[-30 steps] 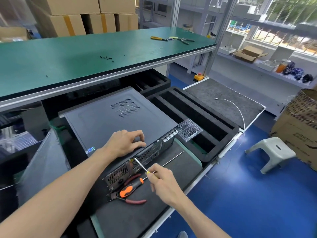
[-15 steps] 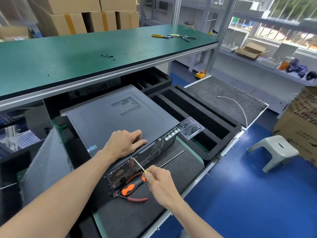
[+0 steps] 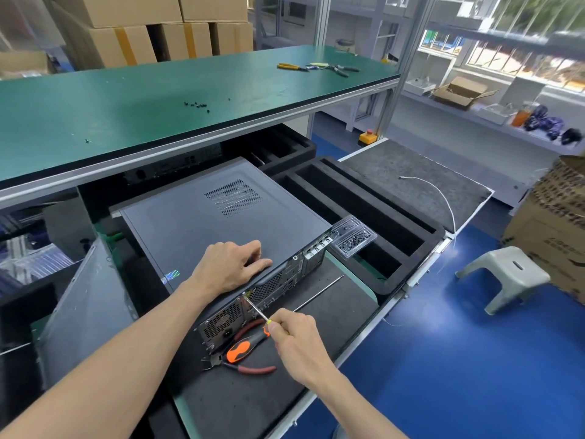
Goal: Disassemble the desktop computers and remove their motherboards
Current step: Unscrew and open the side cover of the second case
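Green matting covers the upper counter [image 3: 133, 99], far from the viewer, with loose black screws [image 3: 197, 105] scattered on it. On the lower counter [image 3: 253, 403] the desktop computer [image 3: 202, 223] lies flat on dark foam, its rear panel facing near. Right of it sits a black foam tray [image 3: 364, 201] with long slots, and on its near-left corner a clear plastic tray [image 3: 353, 240] holds what look like small dark screws. Near the case lie orange-handled pliers [image 3: 242, 348]. The left hand [image 3: 229, 269] rests palm-down on the case lid, fingers flat. The right hand [image 3: 296, 339] pinches a slim screwdriver [image 3: 254, 308], its tip at the rear panel's top edge.
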### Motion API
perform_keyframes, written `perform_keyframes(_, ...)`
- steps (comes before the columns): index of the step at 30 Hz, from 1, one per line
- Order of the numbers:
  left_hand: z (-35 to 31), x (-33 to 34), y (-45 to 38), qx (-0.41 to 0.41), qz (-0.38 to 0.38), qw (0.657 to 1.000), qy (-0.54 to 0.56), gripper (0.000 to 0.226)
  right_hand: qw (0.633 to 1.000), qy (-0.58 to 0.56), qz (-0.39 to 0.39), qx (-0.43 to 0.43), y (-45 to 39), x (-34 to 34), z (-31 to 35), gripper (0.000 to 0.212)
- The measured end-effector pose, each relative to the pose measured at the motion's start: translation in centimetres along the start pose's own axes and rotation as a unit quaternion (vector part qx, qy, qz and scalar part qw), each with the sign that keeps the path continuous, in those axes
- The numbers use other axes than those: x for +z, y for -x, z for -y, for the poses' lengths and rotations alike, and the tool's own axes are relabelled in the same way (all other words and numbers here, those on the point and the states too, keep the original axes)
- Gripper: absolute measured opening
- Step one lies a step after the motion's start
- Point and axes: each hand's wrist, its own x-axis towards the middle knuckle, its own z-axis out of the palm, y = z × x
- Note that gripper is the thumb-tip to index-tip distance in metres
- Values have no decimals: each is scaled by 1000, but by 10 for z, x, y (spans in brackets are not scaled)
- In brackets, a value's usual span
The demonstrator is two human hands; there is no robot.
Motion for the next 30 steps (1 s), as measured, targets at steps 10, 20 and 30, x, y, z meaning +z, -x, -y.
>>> perform_keyframes(10, -2, -2, 1, 8, -10, 1000, -1, 46, 1000, -2, -12, 5, 1, -1, 1, 21)
perform_keyframes(20, -6, -4, 2, 32, -5, 999, -33, 38, 910, -350, 147, 167, -2, -7, 1, 28)
perform_keyframes(30, -4, -1, 2, 41, -21, 998, -31, 44, 985, -149, 65, 65, -6, 3, -4, 19)
